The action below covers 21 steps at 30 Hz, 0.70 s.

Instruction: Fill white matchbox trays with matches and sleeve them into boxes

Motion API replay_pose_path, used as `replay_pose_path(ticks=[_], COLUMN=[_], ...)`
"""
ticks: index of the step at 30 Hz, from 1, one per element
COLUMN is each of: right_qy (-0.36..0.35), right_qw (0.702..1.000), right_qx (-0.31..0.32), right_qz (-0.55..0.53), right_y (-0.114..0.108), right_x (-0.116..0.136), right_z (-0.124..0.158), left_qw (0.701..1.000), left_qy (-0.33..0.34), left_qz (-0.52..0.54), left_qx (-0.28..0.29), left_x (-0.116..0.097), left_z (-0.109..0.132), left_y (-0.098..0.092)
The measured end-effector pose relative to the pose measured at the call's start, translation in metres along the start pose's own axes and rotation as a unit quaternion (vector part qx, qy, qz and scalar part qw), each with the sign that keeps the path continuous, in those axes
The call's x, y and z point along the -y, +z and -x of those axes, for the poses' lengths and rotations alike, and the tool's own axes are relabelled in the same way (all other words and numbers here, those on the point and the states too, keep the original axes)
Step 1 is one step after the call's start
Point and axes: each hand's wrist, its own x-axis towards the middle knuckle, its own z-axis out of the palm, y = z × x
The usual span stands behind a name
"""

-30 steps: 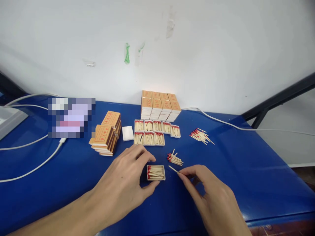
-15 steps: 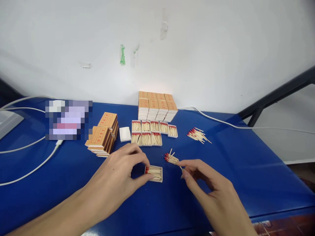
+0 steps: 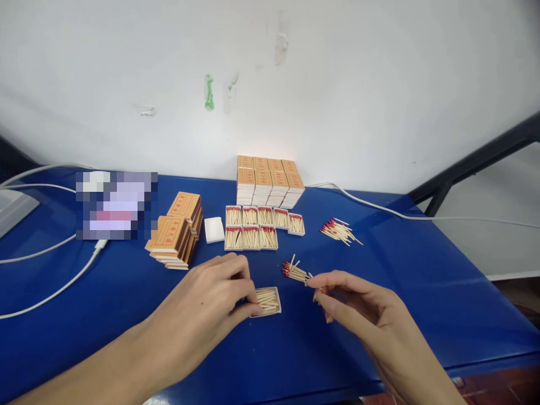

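Observation:
My left hand (image 3: 213,301) closes its thumb and fingertips over the left end of a small white matchbox tray (image 3: 279,304), covering the match heads inside. Pale matchsticks (image 3: 267,299) fill the tray's visible part. To the right, my right hand (image 3: 358,306) has thumb and index finger drawn together, with a match (image 3: 322,291) between them, its red tip just showing. A small pile of red-headed matches (image 3: 294,270) lies on the blue table at these fingertips. Part of the held match is hidden by the thumb.
Several filled matchbox trays (image 3: 251,237) stand in two rows behind my hands. Stacked orange matchboxes (image 3: 270,179) stand against the wall, with more matchboxes (image 3: 171,233) at left beside a white tray (image 3: 214,230). Another match pile (image 3: 337,232) lies right. A white cable (image 3: 86,271) crosses the left side.
My left fingers have curled farther over the tray's left end, hiding the match heads, and the tray has shifted slightly right. My right hand has moved a little right and turned.

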Motion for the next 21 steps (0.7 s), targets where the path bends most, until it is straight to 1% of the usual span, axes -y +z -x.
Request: replay_pose_path(ticks=[3, 5, 7, 9, 12, 15, 17, 20, 21], right_qy=[0.001, 0.001, -0.002, -0.019, -0.084, -0.159, -0.195, -0.245, -0.262], right_qw=[1.000, 1.000, 1.000, 0.999, 0.989, 0.963, 0.949, 0.935, 0.928], right_qx=[-0.001, -0.007, -0.017, -0.030, -0.071, -0.117, -0.114, -0.090, -0.084], right_qz=[-0.010, 0.001, 0.014, 0.034, 0.099, 0.185, 0.217, 0.241, 0.251], right_y=[0.003, 0.004, 0.004, 0.004, 0.003, 0.003, 0.003, 0.004, 0.004], right_x=[0.004, 0.008, 0.010, 0.009, 0.004, -0.001, -0.002, -0.001, -0.001], right_z=[-0.001, -0.001, -0.001, -0.002, -0.004, -0.007, -0.010, -0.017, -0.020], left_qw=[0.999, 0.999, 0.997, 0.995, 0.994, 0.993, 0.994, 0.996, 0.996], left_qy=[0.031, 0.046, 0.052, 0.053, 0.046, 0.016, 0.001, 0.001, 0.003], left_qz=[-0.017, -0.011, 0.006, 0.020, 0.022, 0.018, 0.009, 0.005, 0.011], left_qx=[0.001, -0.021, -0.056, -0.079, -0.097, -0.117, -0.113, -0.085, -0.084], left_x=[0.001, 0.002, 0.003, 0.002, 0.000, -0.003, -0.004, -0.003, -0.003], left_z=[0.001, 0.001, 0.002, 0.001, 0.001, 0.003, 0.004, 0.004, 0.004], left_y=[-0.001, 0.001, 0.004, 0.008, 0.015, 0.020, 0.023, 0.024, 0.024])
